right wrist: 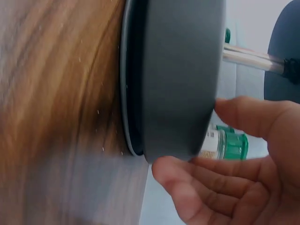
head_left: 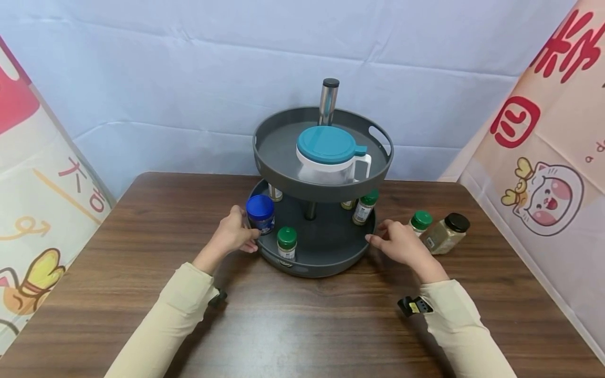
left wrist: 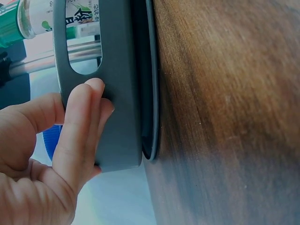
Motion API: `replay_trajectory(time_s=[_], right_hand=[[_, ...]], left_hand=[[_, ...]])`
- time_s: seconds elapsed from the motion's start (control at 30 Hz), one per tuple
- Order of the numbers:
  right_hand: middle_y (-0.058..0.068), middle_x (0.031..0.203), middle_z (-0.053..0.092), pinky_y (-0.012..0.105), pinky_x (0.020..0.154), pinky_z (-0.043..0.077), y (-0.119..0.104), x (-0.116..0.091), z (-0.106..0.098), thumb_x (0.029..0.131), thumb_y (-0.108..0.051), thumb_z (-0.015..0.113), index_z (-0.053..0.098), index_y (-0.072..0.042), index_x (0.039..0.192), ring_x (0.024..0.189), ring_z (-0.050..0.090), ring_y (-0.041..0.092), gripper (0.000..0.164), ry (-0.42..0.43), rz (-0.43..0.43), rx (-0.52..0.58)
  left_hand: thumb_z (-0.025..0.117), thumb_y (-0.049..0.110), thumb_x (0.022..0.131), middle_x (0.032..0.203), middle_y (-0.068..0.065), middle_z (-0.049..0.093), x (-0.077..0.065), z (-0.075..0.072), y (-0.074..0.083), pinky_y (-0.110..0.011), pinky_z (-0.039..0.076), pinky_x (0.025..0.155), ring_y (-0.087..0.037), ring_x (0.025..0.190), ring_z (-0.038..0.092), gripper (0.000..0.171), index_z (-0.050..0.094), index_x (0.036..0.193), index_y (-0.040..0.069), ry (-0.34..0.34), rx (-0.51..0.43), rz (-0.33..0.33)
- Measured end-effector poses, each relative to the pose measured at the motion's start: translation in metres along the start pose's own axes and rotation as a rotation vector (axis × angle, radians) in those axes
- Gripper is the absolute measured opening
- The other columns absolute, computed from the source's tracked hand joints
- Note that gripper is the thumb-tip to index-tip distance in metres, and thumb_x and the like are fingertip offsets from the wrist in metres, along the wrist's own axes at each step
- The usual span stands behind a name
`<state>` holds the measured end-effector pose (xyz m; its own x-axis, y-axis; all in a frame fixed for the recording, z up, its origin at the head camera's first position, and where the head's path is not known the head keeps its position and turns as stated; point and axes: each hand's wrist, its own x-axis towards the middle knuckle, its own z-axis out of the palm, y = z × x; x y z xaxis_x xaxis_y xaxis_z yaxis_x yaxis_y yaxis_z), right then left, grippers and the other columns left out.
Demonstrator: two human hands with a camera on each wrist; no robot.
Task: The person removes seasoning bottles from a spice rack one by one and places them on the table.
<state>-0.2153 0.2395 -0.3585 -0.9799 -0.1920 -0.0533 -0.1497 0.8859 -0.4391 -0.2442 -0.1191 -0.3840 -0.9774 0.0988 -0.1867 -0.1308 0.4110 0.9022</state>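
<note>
A dark grey two-tier lazy Susan (head_left: 326, 268) stands on the wooden table. My left hand (head_left: 235, 231) pinches the lower tray's left rim, thumb inside and fingers (left wrist: 77, 122) along the outer wall below a handle slot. On the opposite side, my right hand (head_left: 399, 241) holds the rim, thumb at the top edge and fingers (right wrist: 173, 180) around the outer wall. Beside my left hand sits a blue-lidded jar (head_left: 261, 214). A green-capped spice bottle (head_left: 287, 244) stands at the tray's front, another green-capped bottle (head_left: 363, 211) at its right. The upper tray carries a teal-lidded white jug (head_left: 326, 171).
Right of the lazy Susan, a green-capped bottle (head_left: 420, 222) and a black-capped spice jar (head_left: 446, 234) stand close to my right forearm. A metal post (head_left: 328, 102) rises above the upper tray. Pale cloth (head_left: 189, 105) hangs behind the table.
</note>
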Motion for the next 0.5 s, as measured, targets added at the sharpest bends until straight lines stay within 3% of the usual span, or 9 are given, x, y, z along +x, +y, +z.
replay_trajectory(time_s=[0.2, 0.4, 0.5], right_hand=[[0.01, 0.072, 0.064, 0.04, 0.057, 0.048, -0.005, 0.003, 0.006, 0.089, -0.032, 0.055, 0.058, 0.006, 0.104, 0.063, 0.058, 0.019, 0.041, -0.001, 0.075, 0.041], [0.005, 0.054, 0.06, 0.032, 0.048, 0.042, -0.01, 0.007, 0.013, 0.086, -0.027, 0.054, 0.052, -0.001, 0.075, 0.051, 0.058, 0.016, 0.028, 0.024, 0.159, 0.063], [0.004, 0.051, 0.061, 0.032, 0.048, 0.043, -0.011, 0.009, 0.016, 0.082, -0.023, 0.054, 0.049, -0.002, 0.071, 0.049, 0.058, 0.016, 0.024, 0.046, 0.176, 0.098]], left_hand=[[0.061, -0.004, 0.077, 0.079, -0.022, 0.053, 0.0, 0.001, 0.0, -0.038, 0.055, 0.051, -0.025, 0.051, 0.061, 0.059, 0.027, 0.124, -0.005, 0.004, -0.002, -0.004], [0.061, -0.004, 0.077, 0.079, -0.022, 0.053, 0.0, 0.001, 0.001, -0.039, 0.055, 0.051, -0.025, 0.052, 0.061, 0.058, 0.027, 0.124, -0.005, 0.003, 0.001, -0.004], [0.061, -0.004, 0.077, 0.079, -0.022, 0.053, -0.001, 0.0, 0.001, -0.037, 0.055, 0.05, -0.025, 0.052, 0.061, 0.057, 0.027, 0.123, -0.005, 0.002, 0.001, -0.006]])
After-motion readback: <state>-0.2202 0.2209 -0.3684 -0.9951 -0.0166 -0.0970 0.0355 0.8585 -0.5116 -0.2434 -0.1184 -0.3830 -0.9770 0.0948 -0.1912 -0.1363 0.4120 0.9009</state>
